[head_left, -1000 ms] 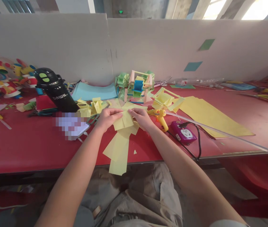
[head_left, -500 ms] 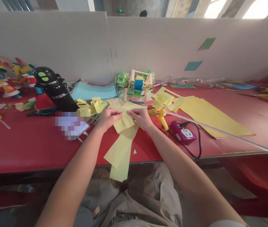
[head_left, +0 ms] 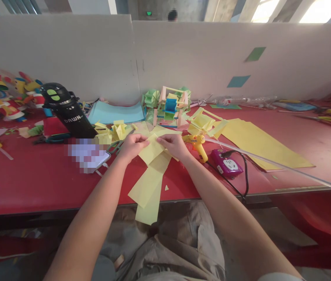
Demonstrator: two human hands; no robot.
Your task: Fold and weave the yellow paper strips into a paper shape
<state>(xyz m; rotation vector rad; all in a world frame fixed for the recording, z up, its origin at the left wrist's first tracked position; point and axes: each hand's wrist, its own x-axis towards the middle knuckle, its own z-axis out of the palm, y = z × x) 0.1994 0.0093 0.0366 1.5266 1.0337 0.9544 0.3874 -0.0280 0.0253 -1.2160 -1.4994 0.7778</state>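
Pinching a yellow square (head_left: 151,152) with both hands, above the middle of the tabletop (head_left: 51,179); gripping its upper left side in the left hand (head_left: 134,147), thumb closed down on the paper, and its upper right side in the right hand (head_left: 174,146), closed the same way; cannot tell how the partly hidden fingertips meet underneath; holding it slightly tilted, one corner towards the front edge, over yellow strips (head_left: 147,191) crossing each other and reaching past that edge.

Near the right hand, showing a yellow glue gun (head_left: 198,146); farther right, towards the front edge, showing a purple socket (head_left: 228,163); behind that, showing yellow sheets (head_left: 264,144) beneath a clear rod (head_left: 270,161) running to the front edge. Near the left hand, showing a phone (head_left: 91,156), screen blurred, and green scissors (head_left: 115,147); towards the rear edge, showing a black bottle (head_left: 68,111), blue sheets (head_left: 117,113) and a small frame (head_left: 171,107); at the rear left corner, showing colourful figures (head_left: 7,99).
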